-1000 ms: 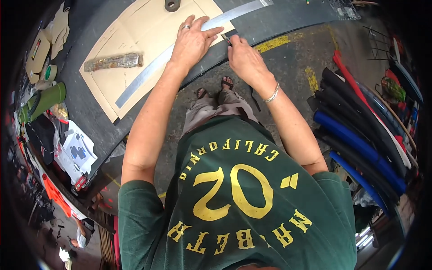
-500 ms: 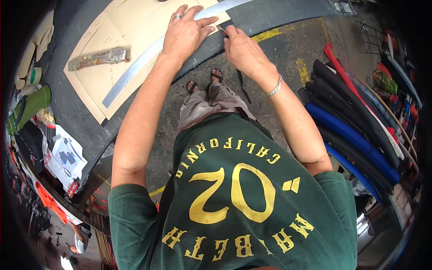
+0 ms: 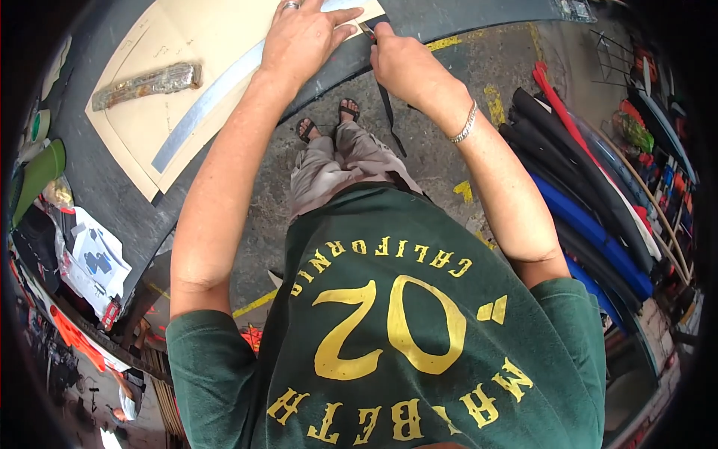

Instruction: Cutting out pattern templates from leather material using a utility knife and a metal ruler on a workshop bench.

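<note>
Left hand (image 3: 303, 37) flat, fingers (image 3: 340, 30) spread, pressing long metal ruler (image 3: 206, 105) onto beige cardboard sheet (image 3: 142, 123). Ring on one finger. Right hand (image 3: 404, 63) closed around small cutting tool (image 3: 366, 28), tip at sheet edge just beside left fingertips. Silver bracelet (image 3: 465, 123) on right wrist. Wrapped elongated bundle (image 3: 146, 81) lying on sheet, left of ruler. Dark desk (image 3: 97, 198) under sheet. Black strip (image 3: 389, 112) hanging off desk edge below right hand. Sandalled feet on concrete floor (image 3: 441, 161). Rolled material, black and blue (image 3: 591, 217), stacked at right.

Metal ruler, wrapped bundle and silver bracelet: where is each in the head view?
Metal ruler (image 3: 202, 112), head view, middle of its long blade.
Wrapped bundle (image 3: 146, 84), head view, centre of its wrapping.
Silver bracelet (image 3: 465, 126), head view, chain on the right wrist.
</note>
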The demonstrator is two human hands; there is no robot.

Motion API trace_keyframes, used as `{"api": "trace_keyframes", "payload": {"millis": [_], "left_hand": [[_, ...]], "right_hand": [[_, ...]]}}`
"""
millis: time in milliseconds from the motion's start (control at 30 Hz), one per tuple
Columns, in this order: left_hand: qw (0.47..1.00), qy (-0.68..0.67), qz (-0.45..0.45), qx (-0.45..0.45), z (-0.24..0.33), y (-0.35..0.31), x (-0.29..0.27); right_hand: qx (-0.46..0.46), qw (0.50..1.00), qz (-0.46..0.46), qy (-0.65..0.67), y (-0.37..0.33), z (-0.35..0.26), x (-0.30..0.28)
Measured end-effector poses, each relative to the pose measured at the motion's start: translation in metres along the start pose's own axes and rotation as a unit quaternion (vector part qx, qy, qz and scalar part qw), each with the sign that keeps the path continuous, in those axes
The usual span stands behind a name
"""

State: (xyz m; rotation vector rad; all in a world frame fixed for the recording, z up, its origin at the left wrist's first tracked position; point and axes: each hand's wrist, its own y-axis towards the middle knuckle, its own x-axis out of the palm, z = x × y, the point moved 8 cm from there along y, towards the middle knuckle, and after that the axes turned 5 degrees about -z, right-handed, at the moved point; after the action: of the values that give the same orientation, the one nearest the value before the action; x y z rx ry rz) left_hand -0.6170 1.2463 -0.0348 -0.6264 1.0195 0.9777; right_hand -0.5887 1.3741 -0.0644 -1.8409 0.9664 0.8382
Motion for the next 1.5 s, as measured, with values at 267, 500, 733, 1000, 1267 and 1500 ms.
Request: {"api": "trace_keyframes", "payload": {"millis": [267,500,733,1000,1267,1500], "left_hand": [[1.000,-0.007,0.018,-0.001,0.003,0.001,-0.002],[0.995,0.024,0.069,-0.070,-0.009,0.002,0.022],[0.937,-0.063,0.188,-0.287,0.017,-0.019,0.017],[0.813,0.019,0.253,-0.523,0.048,-0.038,0.034],[0.774,-0.151,0.244,-0.565,0.040,-0.038,0.041],[0.776,-0.163,0.241,-0.559,0.039,-0.037,0.043]], "right_hand": [[0.030,0.999,-0.006,0.028,-0.026,0.012,-0.001],[0.012,0.978,-0.194,0.074,-0.010,0.020,-0.028],[-0.046,0.969,-0.234,0.058,0.036,0.079,-0.085],[-0.501,0.827,-0.240,-0.091,0.084,0.018,-0.085],[-0.560,0.770,-0.242,-0.186,0.091,0.007,-0.056],[-0.580,0.754,-0.241,-0.192,0.088,0.006,-0.058]]}}
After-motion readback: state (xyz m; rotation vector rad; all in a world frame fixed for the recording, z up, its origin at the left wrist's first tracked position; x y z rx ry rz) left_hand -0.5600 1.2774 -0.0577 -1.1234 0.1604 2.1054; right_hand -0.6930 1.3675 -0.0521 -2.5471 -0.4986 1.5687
